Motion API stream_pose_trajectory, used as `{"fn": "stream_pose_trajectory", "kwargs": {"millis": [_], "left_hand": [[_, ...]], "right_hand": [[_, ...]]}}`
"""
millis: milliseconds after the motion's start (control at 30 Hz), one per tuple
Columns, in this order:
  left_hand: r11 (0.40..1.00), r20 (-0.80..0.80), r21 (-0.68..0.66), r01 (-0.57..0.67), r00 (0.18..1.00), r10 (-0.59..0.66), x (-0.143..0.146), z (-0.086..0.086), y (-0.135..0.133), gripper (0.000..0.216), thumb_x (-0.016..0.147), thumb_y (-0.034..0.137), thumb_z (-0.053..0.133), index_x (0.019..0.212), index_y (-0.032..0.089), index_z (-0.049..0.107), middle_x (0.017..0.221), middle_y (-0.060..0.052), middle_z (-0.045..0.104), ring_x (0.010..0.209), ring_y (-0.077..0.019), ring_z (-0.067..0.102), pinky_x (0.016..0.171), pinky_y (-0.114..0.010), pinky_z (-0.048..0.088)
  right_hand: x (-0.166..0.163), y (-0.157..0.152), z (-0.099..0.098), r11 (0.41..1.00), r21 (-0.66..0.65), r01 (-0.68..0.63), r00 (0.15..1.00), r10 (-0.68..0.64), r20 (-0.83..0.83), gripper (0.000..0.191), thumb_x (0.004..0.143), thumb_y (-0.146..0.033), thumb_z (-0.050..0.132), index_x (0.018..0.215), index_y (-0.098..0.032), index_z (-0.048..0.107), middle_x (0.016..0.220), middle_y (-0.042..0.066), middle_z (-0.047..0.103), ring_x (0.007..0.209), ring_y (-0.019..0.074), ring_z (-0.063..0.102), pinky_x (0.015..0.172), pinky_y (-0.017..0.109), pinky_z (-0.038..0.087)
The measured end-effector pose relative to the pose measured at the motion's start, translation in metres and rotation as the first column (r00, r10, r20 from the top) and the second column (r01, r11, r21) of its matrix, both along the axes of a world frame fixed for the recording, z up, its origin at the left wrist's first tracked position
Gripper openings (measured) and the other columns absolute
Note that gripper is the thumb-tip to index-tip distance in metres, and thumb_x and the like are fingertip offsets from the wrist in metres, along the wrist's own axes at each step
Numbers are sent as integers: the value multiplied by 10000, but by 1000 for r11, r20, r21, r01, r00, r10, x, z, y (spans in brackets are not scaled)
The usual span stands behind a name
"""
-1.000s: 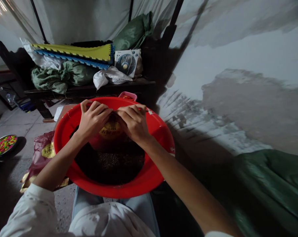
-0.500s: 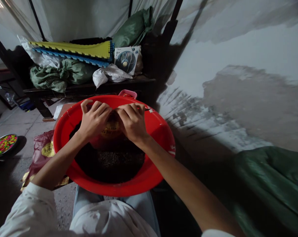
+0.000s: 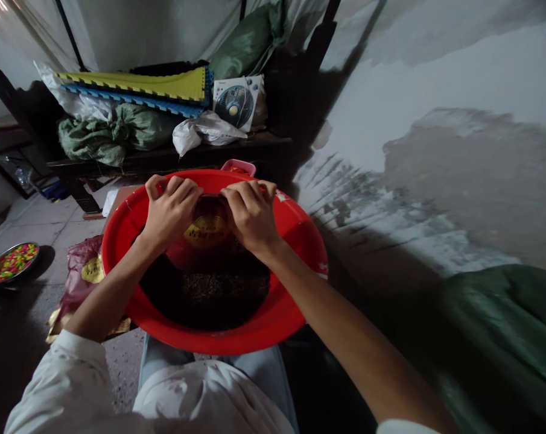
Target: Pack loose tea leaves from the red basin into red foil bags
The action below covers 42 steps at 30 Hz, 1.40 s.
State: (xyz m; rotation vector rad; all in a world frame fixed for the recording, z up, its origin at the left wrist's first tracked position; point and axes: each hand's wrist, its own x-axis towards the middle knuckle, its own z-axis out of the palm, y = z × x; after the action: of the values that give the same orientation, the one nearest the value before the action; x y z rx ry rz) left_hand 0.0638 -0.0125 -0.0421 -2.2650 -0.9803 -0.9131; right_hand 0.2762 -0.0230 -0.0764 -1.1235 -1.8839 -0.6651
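My left hand (image 3: 171, 211) and my right hand (image 3: 250, 216) pinch the top edge of a dark, translucent packet (image 3: 207, 232) with a gold oval label. Both hands hang over a large red plastic basin (image 3: 277, 226) resting on my lap. The packet's upper edge is hidden by my fingers, and I cannot tell if it is torn. Below the packet, a heap of dark granular material (image 3: 207, 295) lies in the bottom of the basin. Neither hand touches this heap.
A pink container (image 3: 239, 167) stands behind the basin. To the left lie a maroon bag with a gold label (image 3: 80, 277) and a metal dish of colourful beads (image 3: 12, 263). Green sacks (image 3: 105, 135), foam mats (image 3: 137, 87) and a white bag (image 3: 204, 132) sit on a dark bench (image 3: 164, 160).
My hands have drawn slightly apart, showing more of the packet's top between them. The whole view has shifted a little as my head moved.
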Motion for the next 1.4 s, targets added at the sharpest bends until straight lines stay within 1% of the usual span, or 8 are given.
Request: {"fn": "stream_pose_trajectory", "kwargs": {"millis": [167,300,500,600,933,1100,1267,1400], "left_hand": [[1000,37,-4,11,999,-11,3,-2,-1,290,1085,268,425,1148,226,704,1125,-98,736,1132,-294,628,1121,-550,300],[1000,45,4,21,999,-21,-1,-1,4,295,1089,293,421,1165,216,696,1124,-107,722,1161,-299,614,1130,-540,307],[998,32,-62,27,999,-26,-11,6,15,256,1078,313,470,1093,215,705,1090,-107,721,1129,-297,608,1115,-539,324],[996,42,-83,32,999,-29,-10,5,15,235,1068,301,488,1100,216,705,1105,-107,717,1144,-302,602,1128,-554,306],[1000,116,-9,-2,993,3,-22,5,25,218,1066,306,487,1074,209,682,1065,-97,698,1164,-317,607,1094,-540,334],[1000,134,15,-9,991,7,-18,4,21,208,1067,291,482,1073,215,676,1063,-91,701,1163,-315,612,1096,-554,333],[1000,130,-27,7,992,-4,-9,0,17,246,1081,278,440,1120,232,679,1102,-90,709,1182,-302,611,1107,-547,336],[1000,115,-13,1,993,0,-5,-3,14,265,1089,279,421,1143,250,678,1116,-78,719,1190,-288,614,1142,-551,307]], "right_hand": [[-1,1,-1,999,-17,29,1000,-29,11,265,1088,-202,430,1201,-226,669,1143,96,700,1035,261,591,974,463,385],[3,2,0,999,-45,23,1000,-23,-9,246,1083,-220,457,1201,-228,673,1148,99,695,1054,273,599,984,478,384],[19,9,-1,1000,-27,10,999,-11,-35,219,1082,-309,487,1124,-218,681,1114,99,706,1059,286,603,1002,492,388],[23,11,-2,999,-35,13,999,-14,-31,217,1080,-306,481,1116,-217,675,1113,93,701,1068,285,600,1007,491,389],[29,15,-4,998,-19,54,995,-55,-80,215,1062,-314,484,1093,-217,673,1064,109,687,1044,307,585,979,505,411],[34,21,-6,998,-12,62,992,-63,-107,260,1078,-357,455,1076,-215,672,1035,108,682,1024,305,590,967,503,409],[38,23,-10,1000,-30,-3,991,-1,-135,268,1083,-375,446,1048,-219,661,1045,119,669,1031,305,587,960,517,431],[40,25,-13,996,-20,-92,982,87,-168,215,1077,-343,465,1063,-220,640,1058,96,645,1032,278,592,962,505,476]]}}
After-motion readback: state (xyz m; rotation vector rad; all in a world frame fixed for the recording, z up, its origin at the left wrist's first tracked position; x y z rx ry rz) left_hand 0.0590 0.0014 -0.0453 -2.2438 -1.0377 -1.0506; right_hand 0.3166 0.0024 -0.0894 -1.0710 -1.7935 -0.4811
